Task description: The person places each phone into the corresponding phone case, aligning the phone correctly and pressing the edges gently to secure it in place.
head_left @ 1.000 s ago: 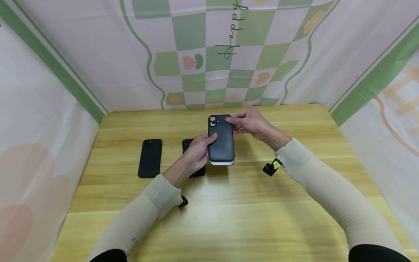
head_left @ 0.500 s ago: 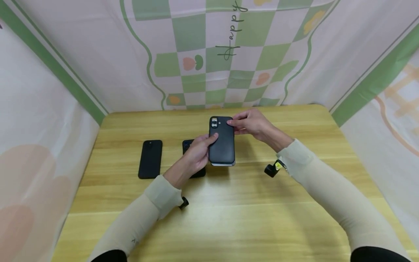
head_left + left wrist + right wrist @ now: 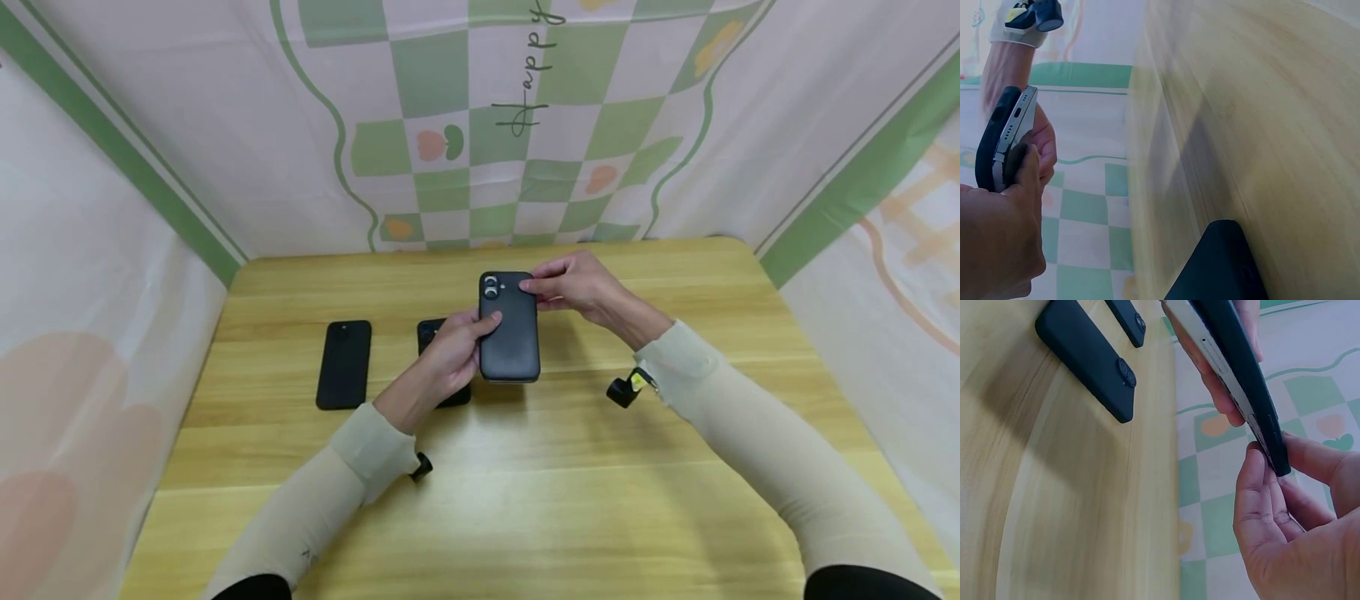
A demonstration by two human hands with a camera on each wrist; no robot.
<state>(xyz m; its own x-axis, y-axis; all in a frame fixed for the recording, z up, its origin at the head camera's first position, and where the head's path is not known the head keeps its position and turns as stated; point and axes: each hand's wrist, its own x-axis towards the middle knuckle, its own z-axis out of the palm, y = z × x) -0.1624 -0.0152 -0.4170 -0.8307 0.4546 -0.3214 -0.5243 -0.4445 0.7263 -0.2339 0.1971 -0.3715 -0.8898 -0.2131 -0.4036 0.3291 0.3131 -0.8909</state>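
Observation:
A black phone case (image 3: 510, 342) is held above the table, back side up, with camera lenses showing in its cutout. Inside it is a silver-edged phone (image 3: 1015, 125); its port end shows beside the case in the left wrist view. Along one side, the right wrist view shows a silver edge standing out from the case. My left hand (image 3: 452, 348) grips the left side, thumb across the back. With thumb and fingertips, my right hand (image 3: 581, 287) pinches the top right corner. How far the phone sits in the case at that corner is hidden by my fingers.
Two more dark phones lie flat on the wooden table (image 3: 495, 508): one phone (image 3: 344, 365) at the left, and another phone (image 3: 456, 395) partly hidden under my left hand. A patterned cloth (image 3: 495, 183) hangs behind the table's far edge.
The case has slid slightly toward me over the phone. The silver strip at its lower end has shrunk to a thin line, and the lenses now sit fully in the cutout.

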